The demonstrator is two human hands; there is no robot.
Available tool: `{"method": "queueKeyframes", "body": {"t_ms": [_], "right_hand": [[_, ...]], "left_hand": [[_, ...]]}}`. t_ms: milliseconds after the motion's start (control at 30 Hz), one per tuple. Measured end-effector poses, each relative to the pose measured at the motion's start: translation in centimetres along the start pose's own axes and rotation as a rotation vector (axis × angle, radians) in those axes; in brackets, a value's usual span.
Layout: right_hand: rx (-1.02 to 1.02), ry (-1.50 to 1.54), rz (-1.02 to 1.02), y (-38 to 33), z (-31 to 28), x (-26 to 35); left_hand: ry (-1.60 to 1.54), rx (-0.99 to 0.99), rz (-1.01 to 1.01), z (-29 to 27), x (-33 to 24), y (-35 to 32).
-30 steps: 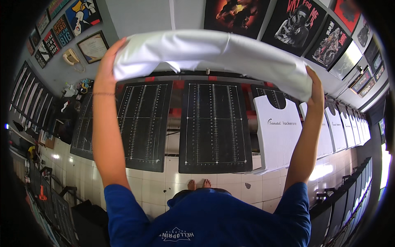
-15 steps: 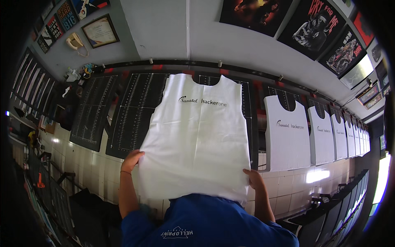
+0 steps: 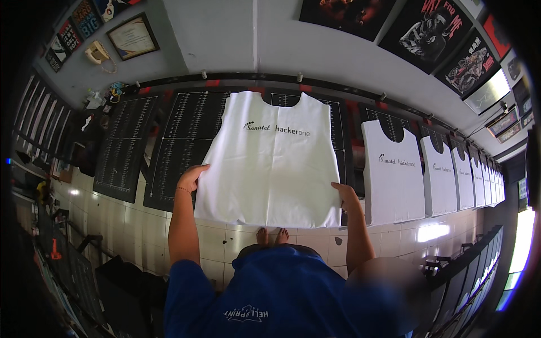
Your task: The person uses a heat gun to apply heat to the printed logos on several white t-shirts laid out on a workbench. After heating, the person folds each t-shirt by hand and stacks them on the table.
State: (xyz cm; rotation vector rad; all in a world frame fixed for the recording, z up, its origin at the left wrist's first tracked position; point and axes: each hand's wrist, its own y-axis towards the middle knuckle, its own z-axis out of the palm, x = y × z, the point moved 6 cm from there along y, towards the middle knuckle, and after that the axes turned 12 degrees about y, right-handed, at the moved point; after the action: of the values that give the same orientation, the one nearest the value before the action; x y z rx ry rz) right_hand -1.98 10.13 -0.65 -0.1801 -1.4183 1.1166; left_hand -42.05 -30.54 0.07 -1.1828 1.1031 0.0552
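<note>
A white sleeveless shirt panel (image 3: 270, 174) with small dark print across its chest lies spread over a black printing board (image 3: 186, 127) with white ruled markings. Its scooped neckline is at the far end, and the near hem hangs toward my body. My left hand (image 3: 193, 178) is closed on the panel's left edge, low down, thumb on top. On the opposite edge, slightly nearer to me, my right hand (image 3: 347, 197) grips the cloth with its thumb on top. The other fingers of both hands are partly hidden.
To the right, a row of boards carries similar white printed panels (image 3: 394, 180), running into the distance. Another bare marked board (image 3: 125, 149) stands at the left. A black rail (image 3: 253, 80) runs along the wall behind. Tiled floor (image 3: 152, 236) and my bare feet (image 3: 273, 236) show below.
Both hands have moved forward, away from my body, still holding the panel's side edges. The near hem has come away from my shirt, uncovering my feet and the floor.
</note>
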Motion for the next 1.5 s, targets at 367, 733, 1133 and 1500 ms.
{"method": "queueKeyframes", "body": {"t_ms": [367,733,1133,1500], "right_hand": [[0.052,0.502,-0.596,-21.3,-3.0,10.8],[0.208,0.254,-0.724,-18.3,3.6,21.1],[0.117,-0.050,-0.726,-15.3,1.5,12.2],[0.006,-0.437,-0.237,-6.0,-15.1,5.2]], "left_hand": [[-0.347,-0.129,0.781,-2.3,-11.3,-26.0],[-0.219,-0.088,0.896,-2.0,-21.3,-19.8],[0.206,-0.417,0.699,-4.5,-7.7,-17.3],[0.902,-1.018,0.456,-0.9,7.1,-9.5]]}}
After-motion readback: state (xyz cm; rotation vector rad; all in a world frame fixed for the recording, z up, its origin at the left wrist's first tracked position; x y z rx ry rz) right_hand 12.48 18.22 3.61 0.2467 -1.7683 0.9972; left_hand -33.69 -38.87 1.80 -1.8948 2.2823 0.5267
